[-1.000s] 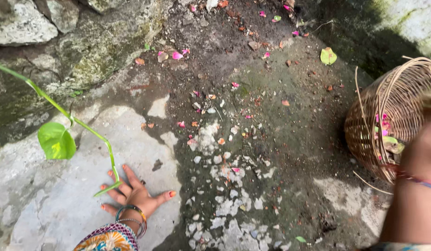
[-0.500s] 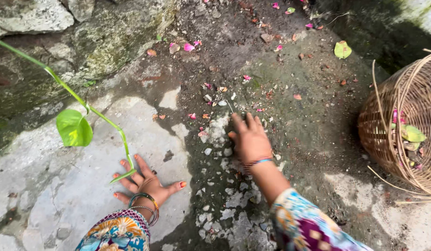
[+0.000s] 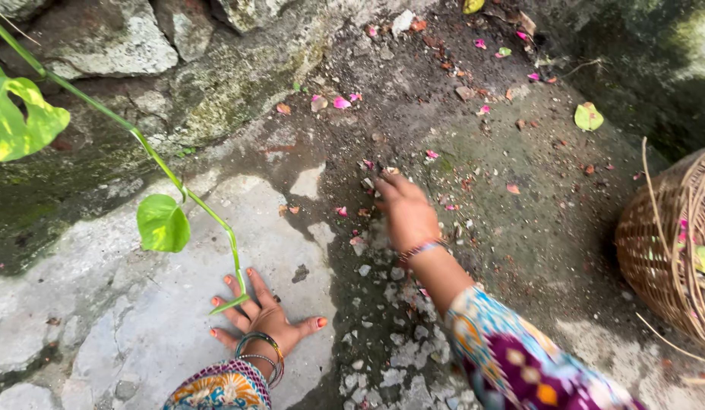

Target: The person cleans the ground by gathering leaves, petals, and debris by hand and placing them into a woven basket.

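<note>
I look down on a damp, mossy grey stone floor (image 3: 520, 250), dark and wet in the middle, with cracked pale patches near me. A slip on that wet surface seems to me the biggest hazard, since the weight rests on one palm.

At the right edge a woven brown wicker basket (image 3: 656, 258) lies tilted on its side with pink petals inside; loose cane strands stick out, and I judge it could roll or spill if bumped.

From the far left a long green vine stem with heart-shaped leaves (image 3: 162, 220) hangs down, its tip over the left hand (image 3: 265, 323), which lies flat on the pale stone, fingers spread wide, holding nothing.

The right hand (image 3: 406, 212) reaches far into the middle, fingers curled narrow at the ground; I cannot tell whether they grip anything.

The small pink flower petals (image 3: 341, 102) lie scattered far and centre, mixed with stone chips and grit, so a pinch could pick up dirt or tear a wet petal.
</note>
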